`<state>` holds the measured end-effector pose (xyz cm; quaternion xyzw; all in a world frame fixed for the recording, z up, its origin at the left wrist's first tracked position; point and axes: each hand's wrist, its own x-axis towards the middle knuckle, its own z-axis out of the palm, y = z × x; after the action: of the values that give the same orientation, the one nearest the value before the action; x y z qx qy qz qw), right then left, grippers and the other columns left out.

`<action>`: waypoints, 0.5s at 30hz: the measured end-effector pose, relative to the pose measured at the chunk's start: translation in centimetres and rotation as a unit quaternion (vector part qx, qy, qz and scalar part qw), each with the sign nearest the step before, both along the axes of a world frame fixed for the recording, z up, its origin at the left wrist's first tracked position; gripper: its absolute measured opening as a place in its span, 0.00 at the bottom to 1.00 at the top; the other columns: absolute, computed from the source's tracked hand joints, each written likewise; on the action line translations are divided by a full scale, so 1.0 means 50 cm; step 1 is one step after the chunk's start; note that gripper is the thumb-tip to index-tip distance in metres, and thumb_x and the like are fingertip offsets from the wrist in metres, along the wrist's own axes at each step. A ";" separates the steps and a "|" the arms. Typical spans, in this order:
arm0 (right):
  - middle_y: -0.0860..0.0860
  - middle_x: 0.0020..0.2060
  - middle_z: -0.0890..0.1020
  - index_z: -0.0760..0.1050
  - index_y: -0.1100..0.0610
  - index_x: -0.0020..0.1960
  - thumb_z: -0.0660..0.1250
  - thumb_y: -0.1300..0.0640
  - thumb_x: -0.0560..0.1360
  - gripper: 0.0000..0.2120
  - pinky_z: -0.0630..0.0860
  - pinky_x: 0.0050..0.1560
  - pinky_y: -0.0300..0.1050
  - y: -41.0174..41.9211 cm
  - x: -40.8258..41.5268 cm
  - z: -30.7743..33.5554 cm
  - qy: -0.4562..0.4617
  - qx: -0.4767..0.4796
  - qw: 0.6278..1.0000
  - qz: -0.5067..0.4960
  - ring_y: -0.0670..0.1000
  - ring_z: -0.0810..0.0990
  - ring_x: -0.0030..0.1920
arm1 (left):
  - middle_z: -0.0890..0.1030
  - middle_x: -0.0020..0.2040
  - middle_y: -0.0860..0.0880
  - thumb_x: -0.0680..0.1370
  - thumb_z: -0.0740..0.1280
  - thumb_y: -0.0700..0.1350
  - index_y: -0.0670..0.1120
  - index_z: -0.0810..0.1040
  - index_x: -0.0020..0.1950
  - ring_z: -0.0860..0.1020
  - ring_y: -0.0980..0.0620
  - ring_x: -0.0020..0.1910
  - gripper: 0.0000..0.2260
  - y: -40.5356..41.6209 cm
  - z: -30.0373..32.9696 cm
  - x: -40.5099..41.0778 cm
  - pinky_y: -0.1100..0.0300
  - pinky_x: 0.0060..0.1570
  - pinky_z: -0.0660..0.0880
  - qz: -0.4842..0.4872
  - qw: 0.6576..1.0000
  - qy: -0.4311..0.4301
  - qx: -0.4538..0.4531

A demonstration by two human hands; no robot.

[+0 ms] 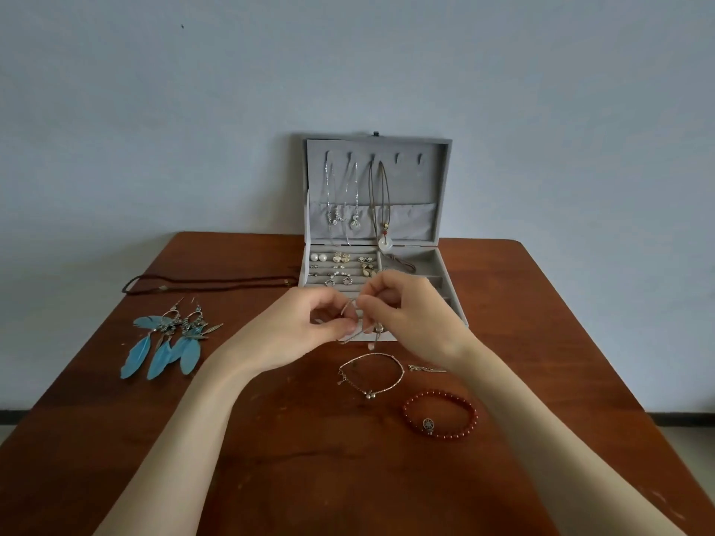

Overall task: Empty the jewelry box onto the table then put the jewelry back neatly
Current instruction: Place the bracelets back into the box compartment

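Both the left hand (309,323) and right hand (406,315) pinch a thin silver bangle (350,334) with curled fingers, just above the table (271,458). Nearer lie a red bead bracelet (441,415) and a silver chain bracelet (371,375). Behind the hands stands the open grey jewelry box (377,226), necklaces hanging in its lid.

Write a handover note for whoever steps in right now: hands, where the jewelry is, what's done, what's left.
Left hand and right hand both pinch a thin silver bracelet in front of the open jewelry box.
Done: three necklaces hang in the lid; earrings and rings sit in the tray.
Left on the table: feather earrings, brown cord, silver chain bracelet, small pin, red bead bracelet.
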<state>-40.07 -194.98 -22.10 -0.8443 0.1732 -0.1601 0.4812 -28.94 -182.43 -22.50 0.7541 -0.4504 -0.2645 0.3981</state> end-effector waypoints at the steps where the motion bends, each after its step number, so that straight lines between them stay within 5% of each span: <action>1: 0.47 0.30 0.80 0.74 0.57 0.42 0.65 0.60 0.76 0.04 0.76 0.41 0.36 -0.006 -0.005 0.001 0.000 0.005 1.000 -0.001 0.42 0.80 0.31 | 0.81 0.38 0.52 0.75 0.68 0.44 0.50 0.79 0.45 0.79 0.57 0.41 0.01 -0.004 0.003 -0.001 0.61 0.49 0.76 -0.005 1.000 0.003 -0.003; 5: 0.46 0.28 0.79 0.74 0.54 0.41 0.66 0.58 0.75 0.04 0.72 0.35 0.32 -0.039 -0.029 0.002 0.014 -0.009 1.000 -0.006 0.39 0.77 0.28 | 0.82 0.35 0.53 0.74 0.68 0.41 0.49 0.81 0.47 0.78 0.60 0.34 0.04 -0.026 0.013 0.002 0.67 0.36 0.74 0.022 0.998 0.036 -0.043; 11: 0.46 0.30 0.81 0.77 0.54 0.42 0.68 0.59 0.74 0.03 0.71 0.35 0.27 -0.111 -0.041 0.027 0.028 0.027 0.999 -0.004 0.38 0.76 0.29 | 0.83 0.41 0.44 0.74 0.68 0.36 0.42 0.80 0.50 0.80 0.54 0.37 0.07 -0.109 0.027 0.010 0.66 0.39 0.77 0.080 0.988 0.092 -0.092; 15: 0.52 0.33 0.81 0.78 0.60 0.45 0.68 0.61 0.74 0.02 0.75 0.37 0.34 -0.176 -0.014 0.028 0.026 0.057 0.996 -0.069 0.43 0.77 0.30 | 0.82 0.41 0.43 0.73 0.69 0.37 0.40 0.79 0.51 0.79 0.53 0.36 0.08 -0.187 0.024 0.025 0.64 0.38 0.78 0.115 0.986 0.080 -0.085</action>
<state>-40.75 -203.77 -20.70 -0.8057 0.2524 -0.1606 0.5113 -27.68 -191.76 -21.31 0.7407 -0.3481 -0.2371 0.5233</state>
